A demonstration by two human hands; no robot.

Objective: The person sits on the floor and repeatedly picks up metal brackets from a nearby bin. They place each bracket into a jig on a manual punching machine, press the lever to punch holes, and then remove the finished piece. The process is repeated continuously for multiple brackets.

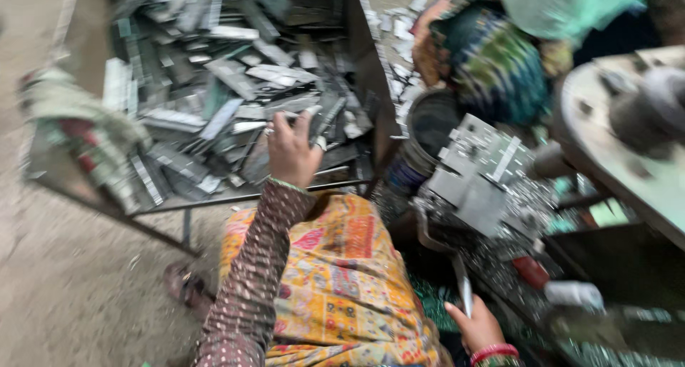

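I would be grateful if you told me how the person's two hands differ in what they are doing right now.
The left hand is stretched forward into the bin of grey metal strips, while the right hand stays low near the lap. The left hand's fingers are spread over loose strips; the right hand pinches one thin strip upright. Both wrists wear bangles.

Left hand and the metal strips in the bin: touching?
Touching. The head view shows the left hand down in the pile of metal strips, its fingers curled around one strip, though blur hides the exact grip.
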